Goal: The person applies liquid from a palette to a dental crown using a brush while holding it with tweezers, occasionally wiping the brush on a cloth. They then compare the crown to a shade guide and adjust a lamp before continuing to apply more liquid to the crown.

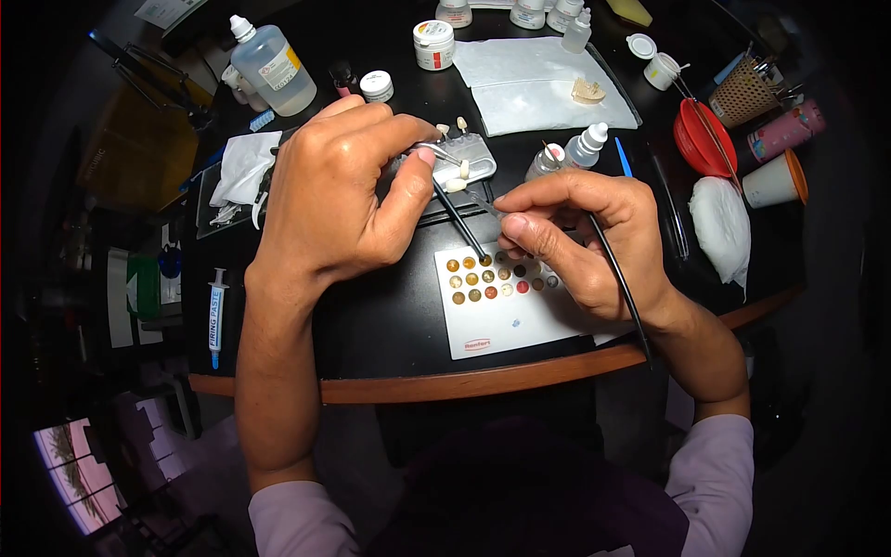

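My left hand (348, 186) is closed around curved metal tweezers (444, 150), their tips close to a small cream tooth crown (455, 186). Whether the tips grip that crown or the pale piece just above it, I cannot tell. A black stick (455, 213) slants down from beside the left fingers to the paint palette (473, 325). My right hand (585, 232) pinches a thin brush (617, 269), its black handle resting back over the hand and its tip near the crown. Behind them, a grey firing tray (478, 153) carries other tooth crowns on pegs.
A white sheet (520, 88) with a dental model (587, 91) lies at the back. Small bottles (587, 146) stand beyond my right hand; a large bottle (274, 70) is back left. A red bowl (701, 139) sits right, a firing-paste syringe (216, 316) left.
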The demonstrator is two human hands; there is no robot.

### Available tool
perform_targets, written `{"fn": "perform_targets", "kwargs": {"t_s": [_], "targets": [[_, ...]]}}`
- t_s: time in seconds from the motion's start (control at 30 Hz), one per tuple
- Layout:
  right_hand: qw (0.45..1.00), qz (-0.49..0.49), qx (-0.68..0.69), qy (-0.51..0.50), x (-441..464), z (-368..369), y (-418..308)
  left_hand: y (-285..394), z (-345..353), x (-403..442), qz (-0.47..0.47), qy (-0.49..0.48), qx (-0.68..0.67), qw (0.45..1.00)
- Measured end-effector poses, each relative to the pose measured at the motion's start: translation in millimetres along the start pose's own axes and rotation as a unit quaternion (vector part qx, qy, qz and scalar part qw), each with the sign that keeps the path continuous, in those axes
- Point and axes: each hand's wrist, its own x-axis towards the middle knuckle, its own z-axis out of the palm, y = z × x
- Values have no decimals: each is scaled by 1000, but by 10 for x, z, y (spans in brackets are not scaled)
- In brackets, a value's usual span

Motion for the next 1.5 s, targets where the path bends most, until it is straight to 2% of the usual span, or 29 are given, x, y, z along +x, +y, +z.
{"fn": "perform_targets", "kwargs": {"t_s": [0.23, 0.33, 0.43, 0.63, 0.83, 0.93, 1.03, 1.27, 1.5], "targets": [[1000, 2, 7, 2, -3, 6, -7, 31, -20, 10, -31, -10, -16, 999], [1000, 0, 20, 17, -7, 4, -1, 67, -50, 20, -63, -2, -87, 994], [998, 18, 55, 25, -1, -3, -8, 123, -55, 29, -42, -4, -62, 997], [1000, -4, 8, -18, 13, -84, -10, 61, -42, 18, -73, -11, -64, 995], [999, -26, -25, -13, 27, -115, -39, 40, -45, 4, -54, -8, -40, 998], [999, -27, 12, 39, 19, -69, -20, -9, -32, -12, -47, -6, -17, 999], [998, -32, 18, 42, 21, -39, 20, 44, -41, 3, -23, -5, 0, 1000], [999, -30, -38, -18, 7, -68, 3, 68, -40, 23, -17, 11, 29, 999], [999, -39, -35, -8, 15, -67, -10, 25, -21, 3, -5, 20, 27, 999]]}}
